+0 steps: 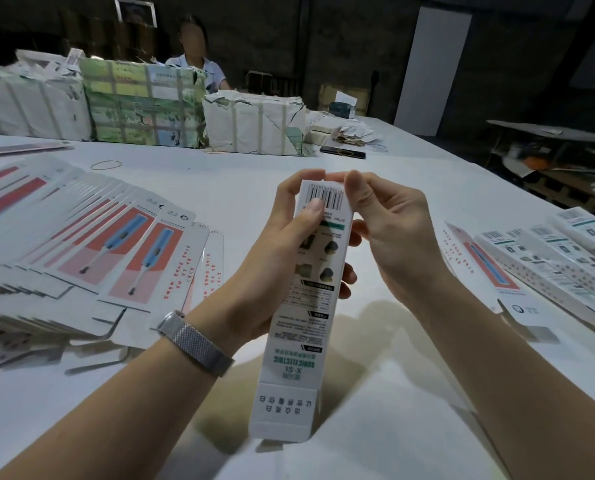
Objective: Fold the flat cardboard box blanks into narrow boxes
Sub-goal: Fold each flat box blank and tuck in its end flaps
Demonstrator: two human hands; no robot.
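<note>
A narrow white box (310, 306) with a barcode and printed text stands nearly upright in front of me, its near flap open toward me. My left hand (278, 258) grips its upper half, thumb across the barcode and fingers behind. My right hand (389, 230) pinches the far top end with thumb and curled fingers. A fanned pile of flat box blanks (92, 244), white with red panels and a blue toothbrush picture, lies on the table at the left. Folded narrow boxes (559, 265) lie in a row at the right.
The white table (410, 393) stretches ahead. Wrapped bundles (140, 102) stand along its far side, with a seated person (199, 60) behind them. A rubber band (105, 164) and a dark phone (343, 152) lie past the hands. A dark shelf stands at the far right.
</note>
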